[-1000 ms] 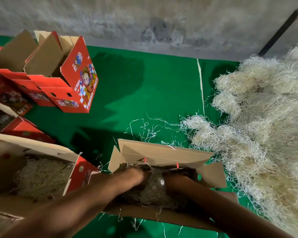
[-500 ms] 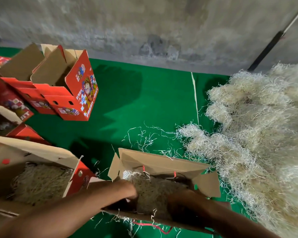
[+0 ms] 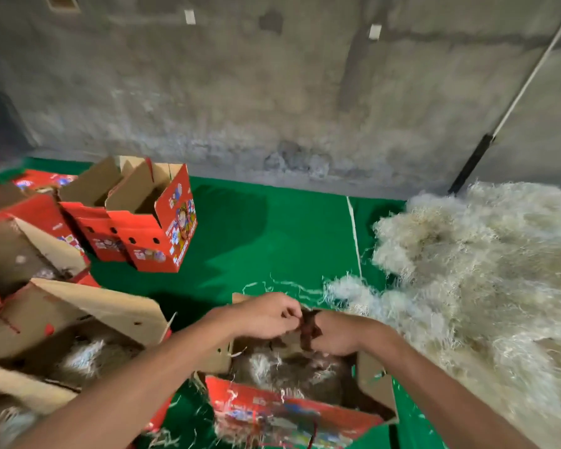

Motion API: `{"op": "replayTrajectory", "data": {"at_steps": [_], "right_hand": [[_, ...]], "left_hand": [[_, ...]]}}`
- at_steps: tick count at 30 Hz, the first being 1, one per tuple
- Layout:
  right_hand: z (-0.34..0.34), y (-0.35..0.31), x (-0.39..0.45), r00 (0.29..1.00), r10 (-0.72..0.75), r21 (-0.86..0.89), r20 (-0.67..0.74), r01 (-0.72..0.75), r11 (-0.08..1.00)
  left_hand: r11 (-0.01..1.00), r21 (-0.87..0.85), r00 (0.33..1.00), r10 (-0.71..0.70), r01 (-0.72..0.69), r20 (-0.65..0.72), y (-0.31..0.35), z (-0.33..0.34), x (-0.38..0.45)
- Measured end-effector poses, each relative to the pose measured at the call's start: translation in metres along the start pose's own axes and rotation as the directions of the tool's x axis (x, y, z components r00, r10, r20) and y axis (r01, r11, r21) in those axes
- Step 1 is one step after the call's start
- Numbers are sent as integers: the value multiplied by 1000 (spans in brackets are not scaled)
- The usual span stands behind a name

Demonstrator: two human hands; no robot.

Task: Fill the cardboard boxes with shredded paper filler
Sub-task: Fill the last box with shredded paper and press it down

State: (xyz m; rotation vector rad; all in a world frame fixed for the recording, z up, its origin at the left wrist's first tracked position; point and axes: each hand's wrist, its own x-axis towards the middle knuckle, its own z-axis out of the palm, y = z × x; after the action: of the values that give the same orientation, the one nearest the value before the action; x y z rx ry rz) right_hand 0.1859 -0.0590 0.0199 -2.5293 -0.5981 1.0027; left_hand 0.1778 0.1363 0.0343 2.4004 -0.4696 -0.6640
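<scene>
A red printed cardboard box (image 3: 292, 413) sits in front of me on the green mat, its flaps raised. Pale shredded paper filler (image 3: 289, 367) lies inside it. Both hands meet above the box's far side. My left hand (image 3: 269, 314) pinches a dark red handle strap (image 3: 306, 330) with curled fingers. My right hand (image 3: 336, 335) grips the same strap from the other side. The strap's ends are hidden by my hands.
A big heap of shredded paper (image 3: 483, 286) covers the mat on the right. An open box with filler (image 3: 78, 322) stands at my left. Open red boxes (image 3: 149, 222) stand at the back left. A concrete wall (image 3: 272, 92) and a leaning pole (image 3: 499, 124) close the far side.
Both hands have come up out of the filler and closed on the red strap above the box. The view has tilted upward and the box's red front now shows.
</scene>
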Motion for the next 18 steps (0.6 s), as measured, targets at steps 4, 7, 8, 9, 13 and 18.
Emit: {"op": "replayTrajectory", "data": {"at_steps": [4,7,8,9,13,18], "right_hand": [[-19,5,-30,935,-97,68,-341,128,989],[-9,19,-39,826,-98,155,-554,219,963],[-1,24,-41,788,-83,196,-610,252,948],[7,31,-41,749,-58,232,-660,276,933],[39,59,-44,683,124,378,-720,236,895],[73,88,-49,803,427,811,-416,116,573]], "left_hand": [[974,124,930,219,-190,-296,29,6,-10],[929,321,867,307,-183,-393,33,25,0],[925,360,879,269,-121,-394,30,31,8],[923,382,895,211,-50,-392,28,38,15],[910,410,888,142,57,-438,21,59,38],[924,381,878,157,30,-452,25,55,59]]}}
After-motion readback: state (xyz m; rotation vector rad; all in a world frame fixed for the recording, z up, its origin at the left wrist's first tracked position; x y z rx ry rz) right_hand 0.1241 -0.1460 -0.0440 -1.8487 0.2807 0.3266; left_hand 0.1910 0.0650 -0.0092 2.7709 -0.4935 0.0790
